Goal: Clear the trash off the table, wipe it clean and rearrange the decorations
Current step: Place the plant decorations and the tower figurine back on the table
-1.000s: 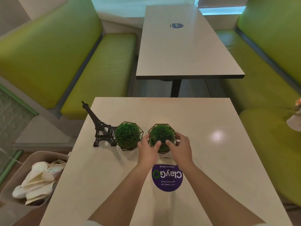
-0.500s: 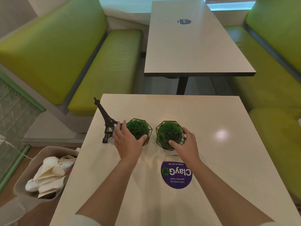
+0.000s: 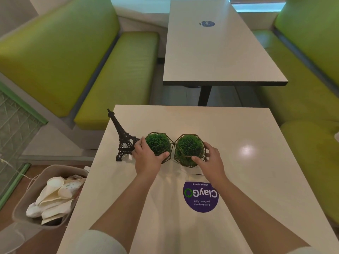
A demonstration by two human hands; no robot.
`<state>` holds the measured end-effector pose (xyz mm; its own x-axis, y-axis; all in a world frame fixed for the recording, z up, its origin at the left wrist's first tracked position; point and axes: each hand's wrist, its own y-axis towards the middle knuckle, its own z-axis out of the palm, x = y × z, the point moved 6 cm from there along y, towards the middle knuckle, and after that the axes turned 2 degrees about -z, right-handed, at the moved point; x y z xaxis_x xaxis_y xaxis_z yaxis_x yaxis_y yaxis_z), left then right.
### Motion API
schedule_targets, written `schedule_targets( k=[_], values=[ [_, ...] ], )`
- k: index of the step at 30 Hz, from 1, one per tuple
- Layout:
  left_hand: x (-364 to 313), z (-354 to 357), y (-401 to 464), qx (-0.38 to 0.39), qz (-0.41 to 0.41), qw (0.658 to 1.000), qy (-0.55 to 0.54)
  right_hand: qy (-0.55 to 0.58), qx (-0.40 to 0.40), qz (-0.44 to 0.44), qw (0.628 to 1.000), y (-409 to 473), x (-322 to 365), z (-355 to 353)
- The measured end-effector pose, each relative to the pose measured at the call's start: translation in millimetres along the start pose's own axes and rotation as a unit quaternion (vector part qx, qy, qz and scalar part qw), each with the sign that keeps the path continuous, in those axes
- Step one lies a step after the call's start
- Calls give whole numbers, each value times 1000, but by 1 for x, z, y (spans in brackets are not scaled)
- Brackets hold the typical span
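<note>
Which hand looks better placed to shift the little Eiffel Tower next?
The left hand, probably. It grips the left plant ball right beside the Eiffel Tower, its fingers almost at the tower's base. The right hand holds the right plant ball, farther away, with both plants between.

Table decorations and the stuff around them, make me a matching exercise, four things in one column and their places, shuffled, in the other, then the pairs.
Things:
1. Tower
2. Left plant
3. Sticker
4. Bin

Places:
A. On the floor, left of the table
B. Flat on the table, nearest the person
C. At the row's left end
D. Under the left hand

Pairs: 1-C, 2-D, 3-B, 4-A
</note>
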<state>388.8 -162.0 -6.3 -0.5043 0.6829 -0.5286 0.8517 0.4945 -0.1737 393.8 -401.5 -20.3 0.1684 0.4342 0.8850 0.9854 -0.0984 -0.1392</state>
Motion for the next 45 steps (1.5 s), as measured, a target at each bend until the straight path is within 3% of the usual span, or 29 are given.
schedule_targets(
  k=[12, 21, 27, 45],
  values=[
    [-6, 3, -1, -19, -11, 1000, -9, -3, 17, -2, 1000, 5, -1, -1],
    [17, 13, -8, 8, -44, 993, -110, -113, 16, -30, 993, 0, 11, 14],
    [18, 12, -9, 6, -48, 991, -122, -88, -26, -36, 995, 2, 9, 13],
    [11, 14, -16, -8, -57, 991, -118, -81, -26, -40, 996, 4, 6, 14]
  ],
)
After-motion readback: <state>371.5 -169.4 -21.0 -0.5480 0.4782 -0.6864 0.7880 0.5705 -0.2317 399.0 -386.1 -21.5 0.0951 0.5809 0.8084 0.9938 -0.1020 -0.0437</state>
